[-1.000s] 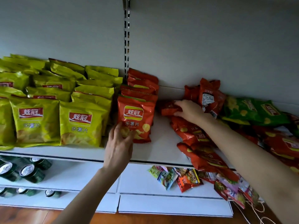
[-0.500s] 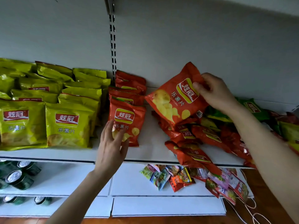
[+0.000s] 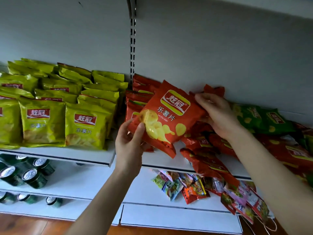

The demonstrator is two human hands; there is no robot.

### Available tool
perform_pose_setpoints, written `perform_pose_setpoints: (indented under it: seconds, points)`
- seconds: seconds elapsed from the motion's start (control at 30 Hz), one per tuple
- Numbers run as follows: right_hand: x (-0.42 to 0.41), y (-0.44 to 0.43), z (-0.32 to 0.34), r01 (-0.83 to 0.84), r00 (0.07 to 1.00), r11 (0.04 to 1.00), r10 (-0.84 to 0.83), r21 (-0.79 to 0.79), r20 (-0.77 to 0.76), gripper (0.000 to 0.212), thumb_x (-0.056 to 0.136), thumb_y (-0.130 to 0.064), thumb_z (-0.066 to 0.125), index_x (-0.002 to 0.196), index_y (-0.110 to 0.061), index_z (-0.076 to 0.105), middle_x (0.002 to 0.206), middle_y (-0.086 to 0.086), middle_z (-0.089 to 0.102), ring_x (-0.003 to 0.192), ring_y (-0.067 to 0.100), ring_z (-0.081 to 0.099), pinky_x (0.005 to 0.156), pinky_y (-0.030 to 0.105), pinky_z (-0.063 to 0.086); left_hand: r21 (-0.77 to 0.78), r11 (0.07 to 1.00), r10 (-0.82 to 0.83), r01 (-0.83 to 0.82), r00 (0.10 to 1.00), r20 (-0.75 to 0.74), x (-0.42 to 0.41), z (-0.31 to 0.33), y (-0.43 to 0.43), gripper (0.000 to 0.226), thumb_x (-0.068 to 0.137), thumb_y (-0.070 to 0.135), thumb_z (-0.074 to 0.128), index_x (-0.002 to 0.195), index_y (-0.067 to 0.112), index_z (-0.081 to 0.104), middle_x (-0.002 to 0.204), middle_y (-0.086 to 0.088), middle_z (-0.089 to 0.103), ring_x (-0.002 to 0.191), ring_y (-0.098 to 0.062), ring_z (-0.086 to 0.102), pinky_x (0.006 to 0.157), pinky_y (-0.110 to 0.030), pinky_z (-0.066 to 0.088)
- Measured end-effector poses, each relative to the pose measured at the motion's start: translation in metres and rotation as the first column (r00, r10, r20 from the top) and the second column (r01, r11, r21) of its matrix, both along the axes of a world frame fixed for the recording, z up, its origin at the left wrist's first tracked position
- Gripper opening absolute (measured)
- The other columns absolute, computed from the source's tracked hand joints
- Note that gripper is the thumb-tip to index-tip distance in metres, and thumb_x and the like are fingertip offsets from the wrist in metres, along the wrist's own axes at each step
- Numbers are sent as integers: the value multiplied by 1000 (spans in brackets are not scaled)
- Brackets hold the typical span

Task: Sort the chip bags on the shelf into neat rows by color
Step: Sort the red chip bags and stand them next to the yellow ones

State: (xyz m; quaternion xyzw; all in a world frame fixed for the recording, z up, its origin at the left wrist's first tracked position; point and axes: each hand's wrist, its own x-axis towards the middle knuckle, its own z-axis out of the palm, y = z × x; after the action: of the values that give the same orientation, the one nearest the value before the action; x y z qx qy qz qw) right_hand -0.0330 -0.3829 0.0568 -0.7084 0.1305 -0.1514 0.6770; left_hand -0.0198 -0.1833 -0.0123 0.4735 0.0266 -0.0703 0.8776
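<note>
Both arms raised, left hand (image 3: 129, 143) and right hand (image 3: 218, 116) each closed in a pinching grip.

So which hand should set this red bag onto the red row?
Left, probably. The left hand grips the red bag at its lower corner, right beside the red row; the right hand holds its far edge.

The right hand (image 3: 218, 116), having lifted a red chip bag (image 3: 166, 114) out of the jumbled pile, is now carrying it leftward in front of the red row; the left hand (image 3: 130, 141) is leaving the standing bag and pinching this one's lower corner (thumb on front)
</note>
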Motion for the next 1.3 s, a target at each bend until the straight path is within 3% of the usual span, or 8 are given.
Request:
perform_pose_setpoints:
  seconds: [0.17,0.3,0.47,0.73,0.8,0.97,1.1,1.3]
  points:
    - [-18,30,-30,-113,992,974,100,-198,-72,81,66,-27,73,135,-24,32,107,0,60,92,11,64,74,26,57,46,997,69,-68,997,-22,0,-17,6,22,91,6,56,110,13,50,102,-3,58,89,-19,62,53,-24,54]
    - [-8,30,-40,-107,992,916,73,-388,-102,78,73,-9,75,137,-19,32,119,4,53,103,20,60,83,33,54,340,936,42,-94,986,159,0,-48,22,32,86,1,63,98,27,50,103,-7,57,94,-25,62,64,-22,55]
    - [11,58,-65,-223,974,820,169,-527,-149,74,75,-8,74,136,-18,33,117,-4,49,106,22,58,91,42,51,649,557,-133,-518,715,686,6,-79,37,30,80,16,68,104,27,54,128,-21,47,120,-28,46,95,-22,41]
    - [35,72,-85,-175,978,486,-16,-856,-209,73,81,-32,69,138,-18,26,136,8,40,119,26,48,94,38,43,784,311,-448,-537,645,619,38,-106,29,38,68,10,81,99,18,61,140,-33,38,126,-54,39,88,-53,46]
    - [39,68,-83,-167,978,512,-25,-843,-209,73,79,-30,70,137,-16,28,136,8,41,120,25,47,95,34,41,767,313,-453,-560,621,639,44,-106,24,23,74,16,72,95,17,62,139,-34,39,126,-55,38,91,-56,41]
    - [50,64,-77,-131,970,857,7,-498,-243,56,85,-33,63,132,-16,37,131,6,47,112,20,53,87,35,51,760,393,-402,-518,646,649,49,-110,18,31,83,40,52,88,13,68,140,-33,38,131,-51,34,101,-52,31]
    - [59,58,-76,-54,965,817,-105,-574,-240,54,90,-34,56,134,-10,35,132,8,49,119,21,49,84,21,38,772,372,-371,-515,680,632,47,-109,11,32,79,42,62,82,10,66,140,-32,38,130,-51,34,99,-50,34]
    - [69,62,-79,-148,984,771,50,-620,-173,51,91,-22,56,136,-10,35,131,7,50,119,19,50,82,19,40,793,332,-400,-511,685,609,56,-116,9,32,70,28,68,90,18,45,136,-37,39,125,-56,37,88,-62,46]
